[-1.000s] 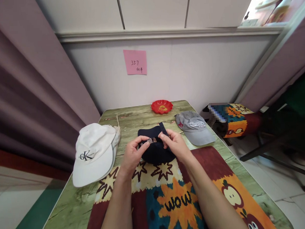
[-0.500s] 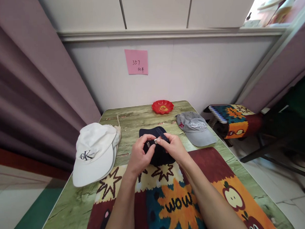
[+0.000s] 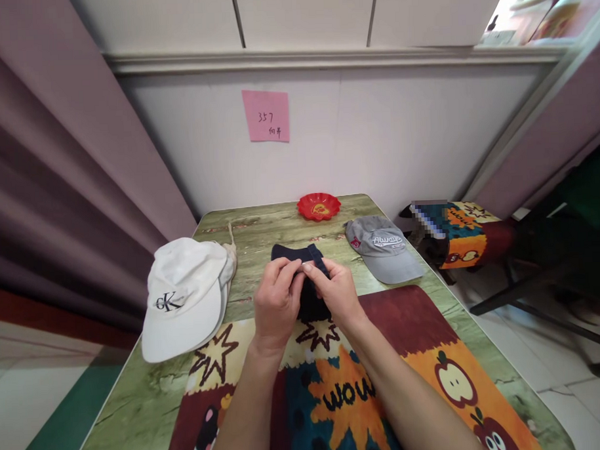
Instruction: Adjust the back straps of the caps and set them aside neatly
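Note:
A dark navy cap sits at the middle of the table, its strap side turned toward me. My left hand is closed, thumb and fingers pinched together at the cap's strap; a small pale bit, perhaps the metal buckle, shows between my fingertips. From the other side my right hand pinches the strap too, its thumb nearly meeting the left fingers. Part of the strap stands up behind the right fingers. The fingers hide most of the buckle and the strap's end.
White caps, apparently stacked, lie on the left, and a grey cap on the right. A red scalloped dish stands at the back of the table. A patterned mat covers the front. Beyond the right edge is a covered stool.
My left hand has turned and come closer to the right, now covering the buckle and black strap end that showed before. The view has shifted slightly.

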A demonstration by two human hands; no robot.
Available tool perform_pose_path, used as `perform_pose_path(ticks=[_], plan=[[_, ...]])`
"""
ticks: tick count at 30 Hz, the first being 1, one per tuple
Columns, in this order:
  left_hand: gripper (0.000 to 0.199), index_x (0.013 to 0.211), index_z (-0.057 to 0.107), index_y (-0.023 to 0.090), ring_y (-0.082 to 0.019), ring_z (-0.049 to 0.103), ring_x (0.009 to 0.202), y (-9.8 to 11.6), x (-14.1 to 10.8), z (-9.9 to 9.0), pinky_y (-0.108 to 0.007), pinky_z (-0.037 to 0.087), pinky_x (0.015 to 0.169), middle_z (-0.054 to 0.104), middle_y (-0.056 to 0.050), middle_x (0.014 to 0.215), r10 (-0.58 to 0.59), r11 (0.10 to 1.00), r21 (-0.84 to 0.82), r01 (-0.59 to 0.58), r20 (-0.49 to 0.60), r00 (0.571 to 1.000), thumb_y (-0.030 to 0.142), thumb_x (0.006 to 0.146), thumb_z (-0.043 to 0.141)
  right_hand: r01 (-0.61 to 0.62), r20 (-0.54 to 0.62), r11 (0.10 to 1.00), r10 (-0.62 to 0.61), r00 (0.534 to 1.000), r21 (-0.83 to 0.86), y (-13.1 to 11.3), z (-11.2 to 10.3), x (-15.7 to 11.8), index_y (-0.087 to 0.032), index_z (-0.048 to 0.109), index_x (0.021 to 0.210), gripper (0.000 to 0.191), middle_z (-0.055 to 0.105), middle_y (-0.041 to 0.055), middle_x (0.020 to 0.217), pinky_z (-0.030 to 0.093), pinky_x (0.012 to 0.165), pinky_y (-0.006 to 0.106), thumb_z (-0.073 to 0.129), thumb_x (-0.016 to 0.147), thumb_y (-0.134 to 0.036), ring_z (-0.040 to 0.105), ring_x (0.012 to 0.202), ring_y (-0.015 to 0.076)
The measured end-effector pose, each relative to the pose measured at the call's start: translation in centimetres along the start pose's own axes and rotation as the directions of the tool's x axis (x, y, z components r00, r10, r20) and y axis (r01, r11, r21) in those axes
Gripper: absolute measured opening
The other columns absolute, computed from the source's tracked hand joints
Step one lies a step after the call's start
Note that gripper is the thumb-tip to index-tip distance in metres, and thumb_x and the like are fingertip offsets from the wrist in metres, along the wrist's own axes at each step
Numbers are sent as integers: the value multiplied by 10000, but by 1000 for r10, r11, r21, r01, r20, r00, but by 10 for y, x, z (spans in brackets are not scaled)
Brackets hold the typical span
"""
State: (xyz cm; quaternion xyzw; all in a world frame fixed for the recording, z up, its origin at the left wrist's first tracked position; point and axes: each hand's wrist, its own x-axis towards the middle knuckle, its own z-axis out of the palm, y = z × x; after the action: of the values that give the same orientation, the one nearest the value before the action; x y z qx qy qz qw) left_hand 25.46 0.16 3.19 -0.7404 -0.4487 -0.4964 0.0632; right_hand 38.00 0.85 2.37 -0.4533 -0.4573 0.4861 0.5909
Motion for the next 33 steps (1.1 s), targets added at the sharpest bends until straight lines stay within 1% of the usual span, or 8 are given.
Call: perform_pose_path(ticks=[4,9,11,14,19,22,26,33], plan=[[134,971,651,183,-113,606,666,5,1,3,-231,533,634,621,-27,892,-201,971,-143,193,-39,979,230,852,690,24,-18,1000,-24,1000,-8,3,0,1,-157,720,788,296,491,-41,553,299,435,205,675,809,-449,363,477,75],[55,811,659,183,-142,627,827,9,3,6,-237,531,715,628,-36,907,-292,910,-310,275,-8,956,218,835,694,-38,-6,996,38,999,76,3,-1,1,-150,725,825,312,434,-56,526,296,412,197,686,800,-458,346,462,73],[52,823,672,186,-153,629,886,10,2,9,-256,527,779,637,-41,939,-386,830,-426,359,24,922,226,822,705,-49,11,994,48,999,98,2,0,0,-151,712,820,314,411,-63,523,299,413,196,680,807,-462,334,458,70],[96,804,677,185,-153,636,893,10,2,9,-264,518,821,661,-34,944,-569,585,-640,499,116,814,250,779,743,-28,63,998,24,998,52,-1,-2,-1,-162,690,858,339,397,-66,537,309,418,196,650,831,-497,341,464,75],[202,770,692,168,-104,628,713,7,8,1,-226,511,731,680,10,760,-733,60,-788,613,382,562,260,656,832,121,21,986,-119,993,-117,-10,-14,1,-208,617,979,289,436,-69,559,339,469,205,506,931,-471,403,482,93],[246,753,685,159,-109,648,710,3,11,-3,-225,514,700,694,9,764,-733,-88,-774,627,476,486,255,609,859,215,7,931,-223,975,-294,-19,-21,1,-208,628,911,217,525,-46,592,386,541,219,513,931,-391,487,529,107],[279,773,686,161,-115,666,702,-1,10,-5,-218,508,658,719,0,786,-740,-135,-743,656,516,431,255,587,872,295,76,818,-297,952,-495,-30,-23,-3,-200,666,800,179,664,3,720,429,642,245,549,893,-299,597,652,144],[256,782,701,142,-134,679,692,8,11,-6,-235,519,669,727,-26,755,-721,-80,-715,694,522,455,283,625,846,306,55,746,-341,938,-592,-34,-17,-9,-221,716,789,173,728,14,786,449,709,274,594,873,-309,660,738,180]])
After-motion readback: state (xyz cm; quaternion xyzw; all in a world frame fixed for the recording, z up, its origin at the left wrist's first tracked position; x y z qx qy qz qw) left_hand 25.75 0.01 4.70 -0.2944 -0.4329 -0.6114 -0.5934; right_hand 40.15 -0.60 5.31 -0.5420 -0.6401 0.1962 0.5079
